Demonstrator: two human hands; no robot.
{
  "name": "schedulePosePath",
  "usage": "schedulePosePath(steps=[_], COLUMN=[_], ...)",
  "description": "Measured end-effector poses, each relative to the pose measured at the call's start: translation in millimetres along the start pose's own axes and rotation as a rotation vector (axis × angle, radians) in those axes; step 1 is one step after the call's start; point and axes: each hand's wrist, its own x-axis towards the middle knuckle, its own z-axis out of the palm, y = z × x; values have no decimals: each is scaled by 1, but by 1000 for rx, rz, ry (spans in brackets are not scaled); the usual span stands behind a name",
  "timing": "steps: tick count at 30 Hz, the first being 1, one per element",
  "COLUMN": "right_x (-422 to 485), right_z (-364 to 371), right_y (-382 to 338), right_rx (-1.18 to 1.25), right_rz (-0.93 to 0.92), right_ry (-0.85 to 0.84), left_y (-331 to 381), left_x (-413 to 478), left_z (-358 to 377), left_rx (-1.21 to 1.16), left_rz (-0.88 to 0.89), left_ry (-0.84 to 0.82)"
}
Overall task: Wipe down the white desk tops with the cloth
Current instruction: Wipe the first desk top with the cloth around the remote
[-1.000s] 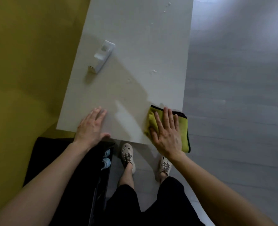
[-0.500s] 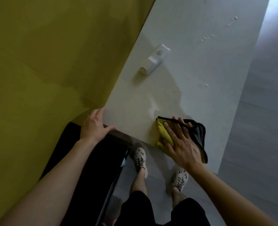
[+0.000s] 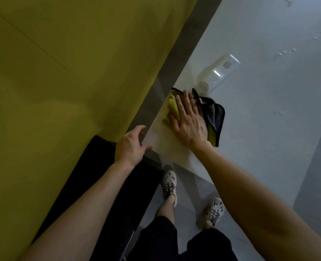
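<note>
The white desk top (image 3: 269, 102) runs up the right half of the view. A yellow and grey cloth with black trim (image 3: 215, 114) lies crumpled near the desk's near left corner. My right hand (image 3: 189, 119) presses flat on the cloth, fingers spread and pointing up-left. My left hand (image 3: 130, 146) rests on the desk's near left corner, fingers curled over the edge, holding nothing else. Small water droplets (image 3: 286, 52) dot the desk farther up.
A white spray bottle (image 3: 219, 72) lies on its side on the desk just beyond the cloth. An olive-yellow wall (image 3: 71, 72) stands close on the left. A black object (image 3: 107, 185) sits below my left hand. My feet (image 3: 169, 182) stand on grey floor.
My right hand has slid the cloth leftward and farther up the desk, close to the spray bottle. My left hand stays at the corner. The view has swung left.
</note>
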Motion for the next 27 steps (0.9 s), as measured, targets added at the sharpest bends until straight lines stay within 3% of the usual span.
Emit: schedulePosePath(steps=[5,8,10,13,16,21,23,27], right_x=[-65,-45,-20,-1,-18,-42,-22,3], right_z=[17,0,-19,-24,-6,3,-3,-1], right_y=[-21,1,19,32,5,-20,-15,-22], right_rx=[-51,-172,-239,-232,-155,-200,-162,-54], right_rz=[-338,-448,-437,-229,-164,-594,-518,-84], right_ry=[-181,-221,-151,-8,1,-106,-62,79], left_y=[-10,-12,-13,-15,-16,-18,-19,-16], left_x=[1,-2,-3,-3,-7,-14,-14,-11], left_z=[-5,-4,-3,-3,-2,2,1,-2], left_rx=[49,81,98,117,117,111,70,21], left_rz=[-58,-52,-50,-49,-38,52,57,6], left_ry=[-22,-28,-23,0,54,64,51,47])
